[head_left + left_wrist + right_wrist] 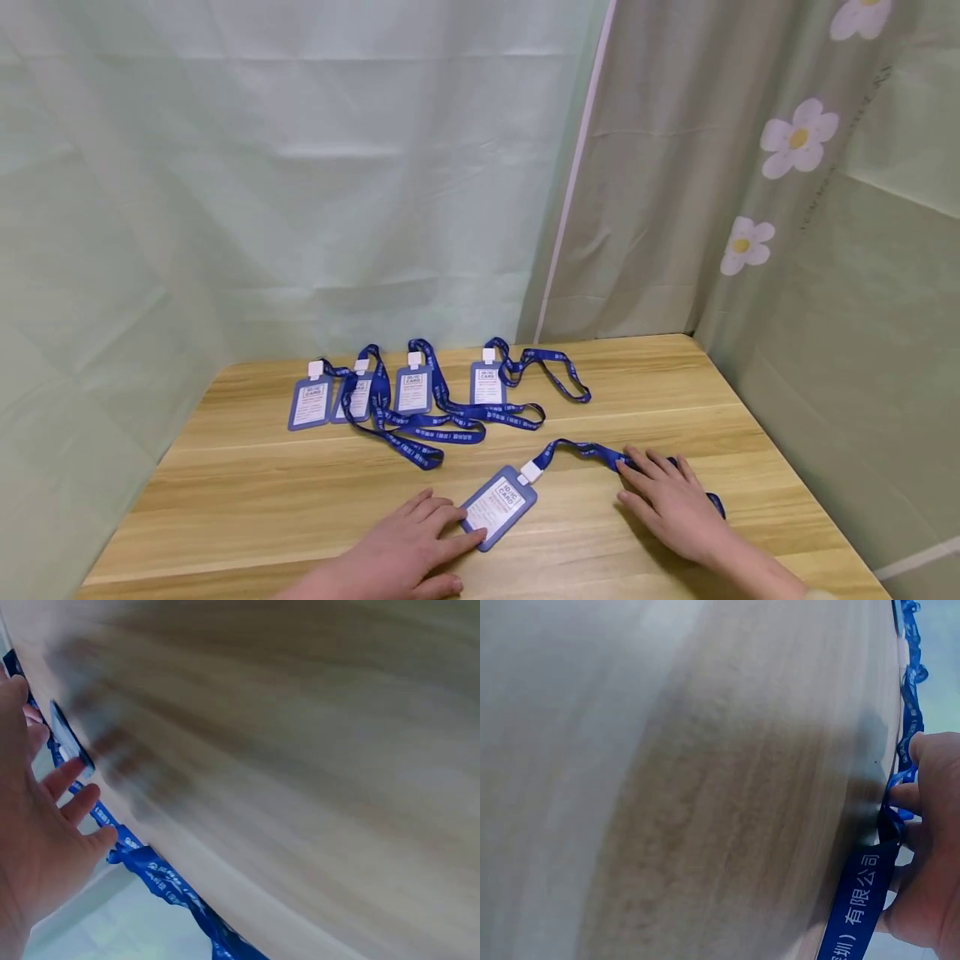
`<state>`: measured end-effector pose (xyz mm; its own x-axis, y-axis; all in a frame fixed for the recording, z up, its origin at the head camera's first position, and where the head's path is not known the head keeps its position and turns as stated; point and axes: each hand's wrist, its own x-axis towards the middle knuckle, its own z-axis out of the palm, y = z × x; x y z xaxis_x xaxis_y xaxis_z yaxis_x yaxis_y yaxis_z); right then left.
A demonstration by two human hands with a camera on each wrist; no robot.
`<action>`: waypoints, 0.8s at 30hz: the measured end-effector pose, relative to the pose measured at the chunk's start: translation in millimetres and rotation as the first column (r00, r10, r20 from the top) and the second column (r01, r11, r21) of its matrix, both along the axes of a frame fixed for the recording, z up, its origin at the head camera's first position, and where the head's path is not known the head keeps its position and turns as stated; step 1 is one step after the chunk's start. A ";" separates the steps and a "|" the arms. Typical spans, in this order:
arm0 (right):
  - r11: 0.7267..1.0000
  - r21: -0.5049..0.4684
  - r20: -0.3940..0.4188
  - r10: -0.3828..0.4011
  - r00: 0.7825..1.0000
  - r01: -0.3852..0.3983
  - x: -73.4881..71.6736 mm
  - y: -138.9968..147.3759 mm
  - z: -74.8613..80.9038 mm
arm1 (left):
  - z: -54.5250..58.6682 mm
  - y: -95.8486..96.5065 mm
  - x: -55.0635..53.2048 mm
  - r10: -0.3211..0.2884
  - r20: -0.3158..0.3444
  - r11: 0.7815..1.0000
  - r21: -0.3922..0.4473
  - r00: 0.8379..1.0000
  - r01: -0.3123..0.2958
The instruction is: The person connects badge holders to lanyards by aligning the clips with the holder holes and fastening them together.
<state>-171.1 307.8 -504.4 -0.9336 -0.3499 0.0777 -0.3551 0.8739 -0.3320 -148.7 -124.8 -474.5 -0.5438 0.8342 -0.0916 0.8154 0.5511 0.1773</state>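
Note:
A blue ID card holder (501,507) with a white clip lies aslant on the table near the front. The spread fingers of my left hand (405,546) touch its lower left edge. From the clip a blue lanyard (573,447) runs rightward. My right hand (670,504) rests palm down over the lanyard's far part, its fingers extended, and a loop shows beyond it. Close up, the right wrist view has the printed lanyard strap (857,896) beside the fingers. The left wrist view catches the card holder (70,739) edge-on near the left fingertips.
Several more blue card holders stand in a row at the back, among them one at far left (311,403) and one at right (487,385). Their lanyards (442,435) trail rightward and overlap. Curtains (390,192) border the wooden table (247,500).

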 end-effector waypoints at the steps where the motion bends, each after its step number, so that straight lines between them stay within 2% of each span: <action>1: 1.000 0.001 -0.007 -0.001 1.000 0.001 -0.6 -0.5 -0.5 | 0.5 1.4 0.0 -0.010 0.002 1.000 0.002 1.000 0.010; 4: 1.000 0.001 -0.026 0.001 1.000 -0.001 0.5 -0.1 -1.3 | 2.6 1.3 0.0 -0.020 0.021 1.000 0.005 1.000 0.020; 8: 1.000 0.006 -0.062 -0.003 0.998 0.004 6.7 2.5 -1.0 | 4.9 -2.4 -0.7 -0.004 0.071 1.000 -0.003 0.997 0.005; 13: 1.000 -0.001 -0.083 0.008 0.997 -0.008 13.1 5.0 -1.1 | 3.2 -0.8 -1.2 -0.018 0.076 1.000 -0.016 0.997 0.019; 19: 0.998 0.005 -0.104 0.056 0.993 -0.056 15.0 2.3 -3.5 | -0.3 19.9 -7.2 -0.036 0.037 0.999 -0.033 0.999 0.037; 24: 0.995 0.040 -0.069 0.090 0.994 -0.088 16.2 -1.1 -3.4 | -0.5 42.2 -12.1 -0.022 0.052 0.998 -0.054 0.998 0.025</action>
